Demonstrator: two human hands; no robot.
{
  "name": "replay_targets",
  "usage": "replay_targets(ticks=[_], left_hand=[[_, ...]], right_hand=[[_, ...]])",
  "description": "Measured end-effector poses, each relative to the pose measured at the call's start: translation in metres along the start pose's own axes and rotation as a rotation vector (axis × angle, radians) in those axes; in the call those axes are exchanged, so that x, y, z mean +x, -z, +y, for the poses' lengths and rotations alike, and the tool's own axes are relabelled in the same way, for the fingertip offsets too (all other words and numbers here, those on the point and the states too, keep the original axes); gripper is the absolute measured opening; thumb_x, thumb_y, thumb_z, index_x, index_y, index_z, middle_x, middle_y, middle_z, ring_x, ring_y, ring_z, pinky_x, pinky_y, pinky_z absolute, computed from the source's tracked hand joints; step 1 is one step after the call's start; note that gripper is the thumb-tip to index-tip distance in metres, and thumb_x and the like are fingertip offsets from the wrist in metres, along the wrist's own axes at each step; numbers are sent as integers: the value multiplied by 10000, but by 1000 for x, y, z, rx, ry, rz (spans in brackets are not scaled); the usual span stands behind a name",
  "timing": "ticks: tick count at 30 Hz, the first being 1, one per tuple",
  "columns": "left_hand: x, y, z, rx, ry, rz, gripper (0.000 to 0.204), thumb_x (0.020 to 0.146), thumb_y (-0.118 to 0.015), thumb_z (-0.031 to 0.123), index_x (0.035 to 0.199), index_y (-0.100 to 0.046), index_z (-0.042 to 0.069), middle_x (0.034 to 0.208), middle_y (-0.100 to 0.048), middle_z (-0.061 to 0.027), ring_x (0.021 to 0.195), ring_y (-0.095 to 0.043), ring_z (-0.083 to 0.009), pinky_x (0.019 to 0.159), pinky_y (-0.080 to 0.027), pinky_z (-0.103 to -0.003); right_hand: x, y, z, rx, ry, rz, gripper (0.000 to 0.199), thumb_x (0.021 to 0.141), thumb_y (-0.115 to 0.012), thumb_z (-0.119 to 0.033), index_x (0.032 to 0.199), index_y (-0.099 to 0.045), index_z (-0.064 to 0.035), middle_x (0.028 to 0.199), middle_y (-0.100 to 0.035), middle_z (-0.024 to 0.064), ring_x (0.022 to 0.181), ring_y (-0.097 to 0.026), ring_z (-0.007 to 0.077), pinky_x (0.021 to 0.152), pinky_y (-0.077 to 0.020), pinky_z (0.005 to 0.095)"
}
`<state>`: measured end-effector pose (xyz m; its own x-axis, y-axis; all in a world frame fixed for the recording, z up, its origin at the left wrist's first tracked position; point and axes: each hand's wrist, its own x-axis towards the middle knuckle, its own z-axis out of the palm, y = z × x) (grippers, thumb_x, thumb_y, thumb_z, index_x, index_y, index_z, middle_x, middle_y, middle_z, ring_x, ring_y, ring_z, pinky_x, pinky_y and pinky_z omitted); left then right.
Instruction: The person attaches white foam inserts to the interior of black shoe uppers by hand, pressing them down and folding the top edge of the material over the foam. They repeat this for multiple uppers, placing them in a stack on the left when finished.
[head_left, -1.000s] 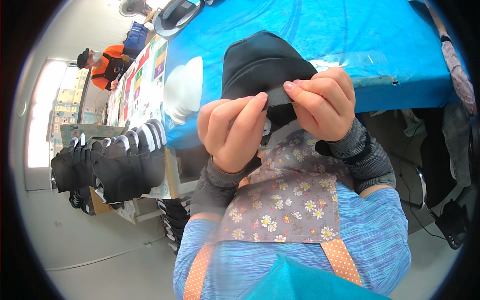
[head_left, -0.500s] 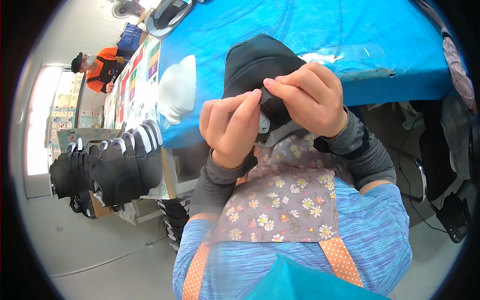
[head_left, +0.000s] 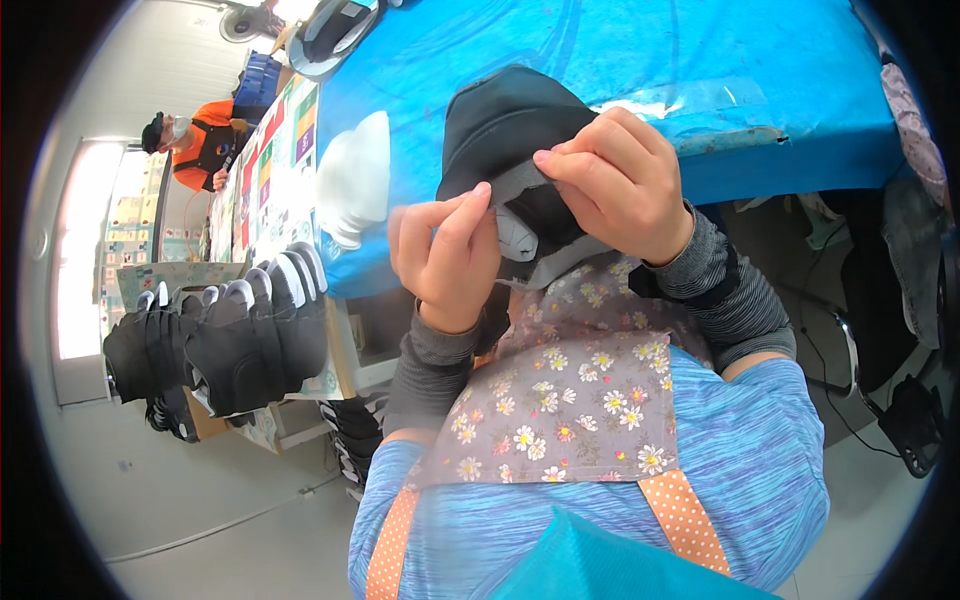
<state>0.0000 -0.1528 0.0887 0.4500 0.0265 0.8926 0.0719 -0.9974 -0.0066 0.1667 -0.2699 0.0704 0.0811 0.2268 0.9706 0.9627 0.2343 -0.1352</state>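
Observation:
A black shoe upper (head_left: 500, 125) is held up in front of my chest at the table's near edge, its smooth rounded end pointing away from me. My left hand (head_left: 445, 260) pinches its grey lining edge (head_left: 520, 181) between thumb and fingers. The same edge is pinched on the other side by my right hand (head_left: 622, 190). Between the two hands the edge stretches, and the dark inside and a pale grey patch (head_left: 515, 235) show below it. Left of the upper, several white shaped pieces (head_left: 354, 180) lie in a stack on the blue table cover (head_left: 680, 60).
Several black uppers (head_left: 235, 340) hang over a rack at the left. A grey-and-black shoe part (head_left: 335, 35) lies at the table's far left. A person in orange (head_left: 205, 145) stands beyond the patterned table. Clothes (head_left: 910, 240) hang at the right.
My hands have moved apart, the left one leftward, spreading the grey edge between them. More of the upper's inside and its pale patch now shows.

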Motion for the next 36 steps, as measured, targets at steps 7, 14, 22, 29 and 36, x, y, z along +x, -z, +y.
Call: replay_targets(ticks=[7,14,22,29,36], left_hand=[[-3,-5,-9,24,53,50,277,721,-833,-60,949,-732,63,827,-636,-48,710,-556,-193,642,-434,-308],[-14,-6,-19,-22,219,9,220,750,-837,-48,911,-718,44,778,-568,-40,675,-530,-157,606,-410,-274],[-19,-11,-23,-59,228,58,220,765,-836,-45,921,-708,42,782,-568,-37,655,-502,-140,582,-386,-276],[-17,-8,-23,9,216,29,220,778,-835,-38,946,-715,38,782,-568,-34,650,-494,-129,577,-390,-265],[-8,-24,-22,-12,209,33,225,783,-822,-45,970,-730,40,803,-562,-34,663,-518,-139,579,-408,-258]], right_hand=[[3,-2,3,-77,-48,-13,169,711,-701,-71,857,-619,-92,843,-563,23,774,-603,203,581,-494,324],[-1,-8,4,-125,-95,-2,171,712,-695,-68,855,-609,-104,814,-525,22,760,-593,214,594,-503,329],[-2,-7,3,-94,-124,1,204,716,-730,-51,879,-616,-95,858,-561,24,800,-602,220,630,-518,334],[-3,-7,11,-114,-145,12,194,728,-727,-41,882,-623,-97,875,-590,20,829,-623,220,656,-535,346],[-8,-10,26,-157,-183,28,151,756,-736,-48,864,-641,-93,879,-616,29,826,-632,231,660,-543,352]])
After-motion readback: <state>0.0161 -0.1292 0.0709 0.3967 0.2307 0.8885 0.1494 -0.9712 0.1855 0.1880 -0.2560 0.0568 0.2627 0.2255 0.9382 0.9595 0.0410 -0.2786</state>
